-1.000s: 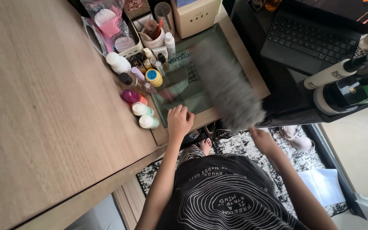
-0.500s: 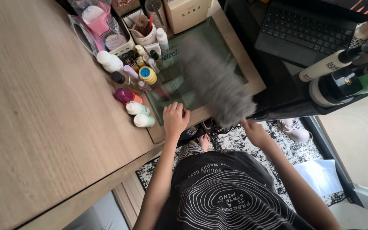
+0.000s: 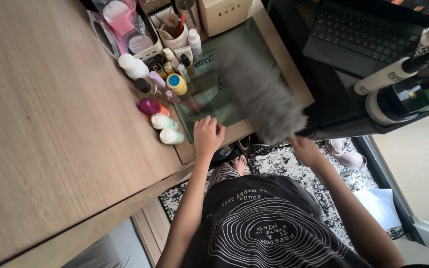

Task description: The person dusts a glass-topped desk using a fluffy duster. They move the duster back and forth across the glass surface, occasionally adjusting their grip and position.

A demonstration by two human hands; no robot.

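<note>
My right hand grips the handle of a grey fluffy duster, whose blurred head lies across a glass-topped wooden table. My left hand rests with curled fingers on the near edge of the glass, holding nothing. Just left of that hand stand several small bottles and jars, among them two white-and-green bottles, a pink jar and a yellow jar with a blue lid.
A wide wooden surface fills the left. A beige box, a cup of brushes and a plastic pouch stand at the far end. A black keyboard lies on the right; a patterned rug lies below.
The duster head has swept back and forth over the glass, staying blurred. My left hand has kept its place on the table's edge. The camera view shifted slightly.
</note>
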